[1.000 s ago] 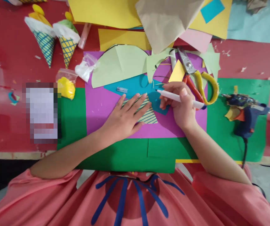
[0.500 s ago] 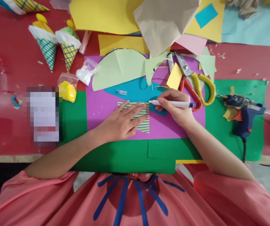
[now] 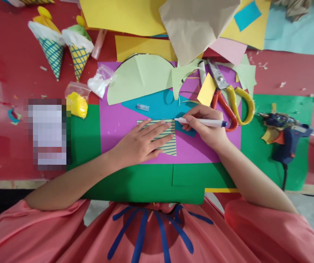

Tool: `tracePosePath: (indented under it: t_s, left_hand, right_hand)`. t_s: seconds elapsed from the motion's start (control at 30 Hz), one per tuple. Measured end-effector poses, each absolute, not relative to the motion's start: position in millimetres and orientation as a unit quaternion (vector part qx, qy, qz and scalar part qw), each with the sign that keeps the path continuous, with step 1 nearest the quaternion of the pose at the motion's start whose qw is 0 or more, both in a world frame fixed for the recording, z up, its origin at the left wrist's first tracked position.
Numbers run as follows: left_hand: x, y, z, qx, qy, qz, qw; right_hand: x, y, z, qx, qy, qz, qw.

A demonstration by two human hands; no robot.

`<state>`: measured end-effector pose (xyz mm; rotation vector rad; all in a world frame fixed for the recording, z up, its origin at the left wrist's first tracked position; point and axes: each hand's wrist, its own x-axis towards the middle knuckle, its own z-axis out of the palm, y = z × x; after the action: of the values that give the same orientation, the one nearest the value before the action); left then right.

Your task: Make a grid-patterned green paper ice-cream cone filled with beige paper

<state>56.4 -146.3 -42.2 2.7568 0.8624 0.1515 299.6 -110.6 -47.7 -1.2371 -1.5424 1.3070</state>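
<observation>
My left hand lies flat with fingers spread on a pale paper square ruled with dark stripes. My right hand grips a white marker with a blue end, its tip at the square's upper right corner. Under the square is a purple sheet. Just above it lies a blue paper piece with a small clear cap on it. Scissors with red and yellow handles rest beyond my right hand.
A glue gun sits on the green sheet at right. Two paper ice cream cones and a bag of yellow clay lie at left. A pale green cut paper and a brown paper bag are farther back. A blurred-out flat object lies left.
The view has shifted slightly. The marker tip stays by the square's upper right corner, and both hands keep nearly the same pose.
</observation>
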Motion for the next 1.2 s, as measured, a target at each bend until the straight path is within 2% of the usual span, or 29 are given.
tracePosePath:
  t_s: [1.2]
  left_hand:
    - [57.4,-146.8,-45.5,0.942,0.308,0.073,0.114]
  right_hand:
    - [298.4,-111.9,-38.0,-0.504,-0.664,0.463,0.302]
